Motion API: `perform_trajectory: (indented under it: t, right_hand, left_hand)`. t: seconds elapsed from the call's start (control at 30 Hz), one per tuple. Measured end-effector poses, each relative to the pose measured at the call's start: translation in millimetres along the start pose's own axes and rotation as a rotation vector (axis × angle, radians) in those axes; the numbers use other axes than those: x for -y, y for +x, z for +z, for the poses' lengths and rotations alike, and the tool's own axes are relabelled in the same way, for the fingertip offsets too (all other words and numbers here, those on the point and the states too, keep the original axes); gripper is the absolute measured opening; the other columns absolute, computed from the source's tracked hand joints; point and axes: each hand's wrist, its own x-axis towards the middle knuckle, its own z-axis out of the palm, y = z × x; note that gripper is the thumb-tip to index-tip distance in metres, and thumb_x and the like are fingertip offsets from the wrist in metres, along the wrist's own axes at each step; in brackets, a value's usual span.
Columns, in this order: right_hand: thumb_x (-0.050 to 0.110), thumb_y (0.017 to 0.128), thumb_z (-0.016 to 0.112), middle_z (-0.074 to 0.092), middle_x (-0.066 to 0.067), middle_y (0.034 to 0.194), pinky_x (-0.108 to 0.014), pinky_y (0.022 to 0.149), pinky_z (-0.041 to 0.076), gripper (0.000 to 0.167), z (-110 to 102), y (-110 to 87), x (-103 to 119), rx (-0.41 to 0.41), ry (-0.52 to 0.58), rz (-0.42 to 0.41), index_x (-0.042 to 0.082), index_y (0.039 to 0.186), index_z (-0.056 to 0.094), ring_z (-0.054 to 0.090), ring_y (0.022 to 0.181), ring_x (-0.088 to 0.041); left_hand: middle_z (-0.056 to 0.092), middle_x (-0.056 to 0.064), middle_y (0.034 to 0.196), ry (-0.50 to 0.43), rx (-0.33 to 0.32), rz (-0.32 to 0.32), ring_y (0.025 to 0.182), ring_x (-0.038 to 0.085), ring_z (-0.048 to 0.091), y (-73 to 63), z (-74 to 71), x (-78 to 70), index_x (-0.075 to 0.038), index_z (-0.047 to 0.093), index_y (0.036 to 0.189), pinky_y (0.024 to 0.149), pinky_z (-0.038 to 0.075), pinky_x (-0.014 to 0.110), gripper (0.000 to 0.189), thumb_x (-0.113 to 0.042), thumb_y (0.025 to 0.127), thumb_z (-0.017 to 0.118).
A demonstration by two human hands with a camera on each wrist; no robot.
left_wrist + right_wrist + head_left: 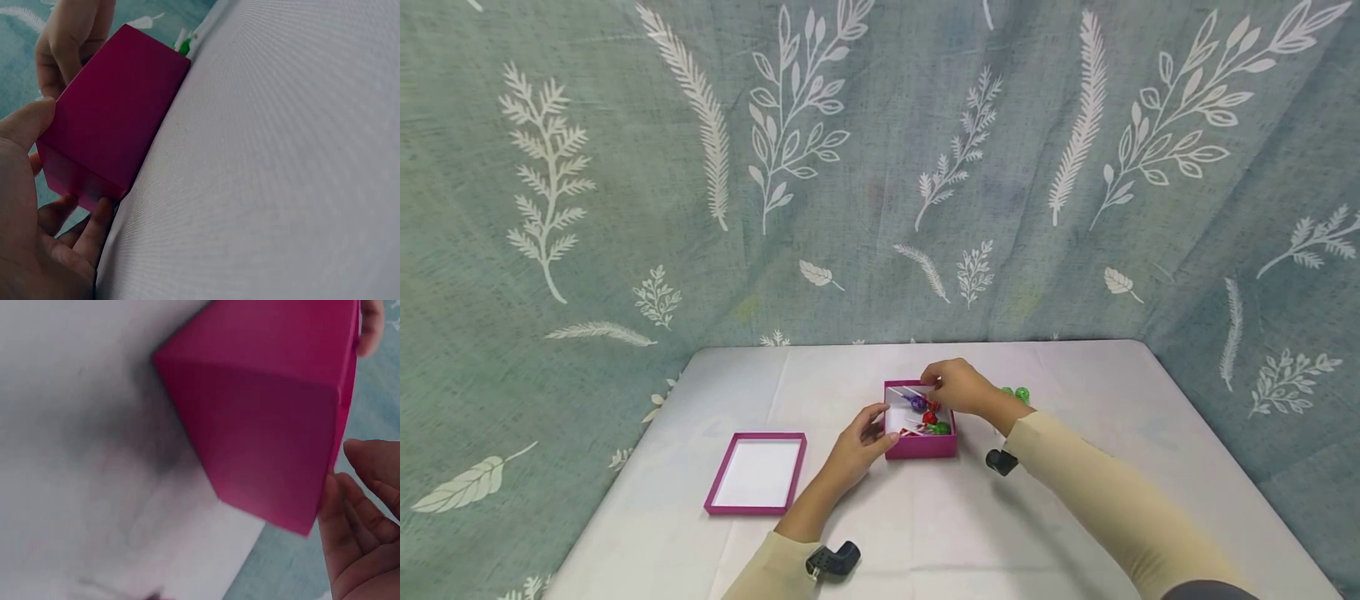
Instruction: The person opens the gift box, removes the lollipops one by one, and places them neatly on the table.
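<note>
A magenta box [921, 447] with a white inside stands uncovered on the table. Several wrapped lollipops lie in it, among them a purple one [918, 404], a red one [929, 417] and a green one [941, 428]. My left hand [855, 446] holds the box at its left side, thumb on the front rim and fingers along the side wall [81, 178]. Over the back right corner bends my right hand [958, 385], its fingertips at the rim above the lollipops. In the right wrist view its thumb and fingers [359, 515] stand apart, with nothing visible between them.
To the left lies the shallow magenta lid [756, 472], its white inside facing up. Green lollipops [1022, 394] lie on the table behind my right wrist, partly hidden. A leaf-patterned cloth [880, 183] hangs behind the white-covered table [940, 533].
</note>
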Motion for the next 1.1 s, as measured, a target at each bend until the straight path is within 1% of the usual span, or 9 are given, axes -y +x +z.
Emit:
perform_trajectory:
  t: [0.17,0.3,0.43,0.6,0.77,0.8,0.87,1.03,1.1]
  right_hand:
    - [0.011,0.088,0.072,0.069,-0.001,0.106,-0.036,0.086,0.054,0.026,13,3.9,9,0.046,-0.034,-0.011,0.011,0.114,0.071,0.063,0.094,-0.015]
    - [0.012,0.088,0.071,0.068,-0.003,0.115,-0.038,0.093,0.051,0.032,21,8.0,15,0.082,-0.096,-0.043,0.011,0.119,0.069,0.062,0.104,-0.018]
    - [0.013,0.087,0.072,0.067,-0.003,0.118,-0.041,0.098,0.048,0.035,28,9.9,18,0.123,-0.167,-0.061,0.012,0.122,0.068,0.059,0.111,-0.020]
    - [0.012,0.087,0.070,0.067,-0.001,0.118,-0.042,0.098,0.047,0.035,33,9.4,20,0.163,-0.274,-0.065,0.016,0.121,0.069,0.058,0.113,-0.021]
    - [0.008,0.089,0.067,0.067,0.000,0.116,-0.038,0.099,0.047,0.030,37,8.2,21,0.155,-0.322,-0.092,0.016,0.118,0.071,0.060,0.112,-0.019]
    - [0.009,0.090,0.067,0.068,0.001,0.115,-0.038,0.099,0.047,0.028,38,8.2,21,0.153,-0.331,-0.099,0.016,0.117,0.071,0.060,0.112,-0.018]
    - [0.010,0.090,0.068,0.068,0.001,0.113,-0.037,0.098,0.048,0.026,39,8.5,21,0.144,-0.339,-0.106,0.016,0.115,0.072,0.061,0.110,-0.018]
    - [0.011,0.087,0.070,0.069,0.003,0.109,-0.036,0.095,0.049,0.025,42,9.5,20,0.136,-0.346,-0.120,0.017,0.112,0.073,0.062,0.106,-0.017]
    - [0.010,0.086,0.071,0.069,0.002,0.108,-0.037,0.096,0.049,0.025,42,9.3,20,0.137,-0.337,-0.124,0.016,0.111,0.073,0.062,0.106,-0.017]
  left_hand:
    - [0.040,0.022,0.147,-0.010,0.011,0.010,0.127,0.036,0.049,-0.1,-0.2,1.2,-0.016,0.045,0.143,0.102,0.044,0.046,0.063,-0.036,0.089,0.071]
    - [0.039,0.019,0.149,-0.015,0.014,0.000,0.128,0.033,0.048,-0.5,-0.1,-0.7,-0.017,0.045,0.143,0.103,0.043,0.043,0.064,-0.037,0.089,0.072]
    - [0.039,0.020,0.148,-0.025,0.017,0.014,0.128,0.033,0.049,-0.7,0.0,-2.0,-0.016,0.046,0.143,0.102,0.044,0.042,0.064,-0.037,0.089,0.071]
    - [0.041,0.020,0.147,-0.027,0.019,0.026,0.127,0.034,0.049,0.6,0.4,-2.2,-0.016,0.046,0.142,0.102,0.044,0.043,0.062,-0.033,0.089,0.072]
    - [0.041,0.021,0.147,-0.034,0.016,0.024,0.129,0.036,0.047,1.4,0.7,-3.4,-0.012,0.045,0.143,0.104,0.042,0.044,0.061,-0.027,0.090,0.072]
    - [0.041,0.022,0.146,-0.037,0.018,0.024,0.129,0.037,0.046,1.1,0.5,-5.2,-0.010,0.045,0.143,0.104,0.041,0.045,0.061,-0.025,0.090,0.072]
    - [0.041,0.025,0.146,-0.043,0.025,0.029,0.128,0.040,0.046,-2.0,-0.9,-14.3,-0.007,0.045,0.142,0.104,0.041,0.047,0.060,-0.022,0.091,0.071]
    - [0.041,0.027,0.145,-0.054,0.039,0.030,0.128,0.041,0.046,-10.9,-4.8,-36.0,-0.003,0.045,0.141,0.104,0.041,0.047,0.058,-0.019,0.091,0.070]
    - [0.041,0.027,0.145,-0.051,0.039,0.027,0.128,0.041,0.046,-12.2,-5.1,-37.1,-0.003,0.045,0.141,0.104,0.041,0.047,0.057,-0.019,0.091,0.070]
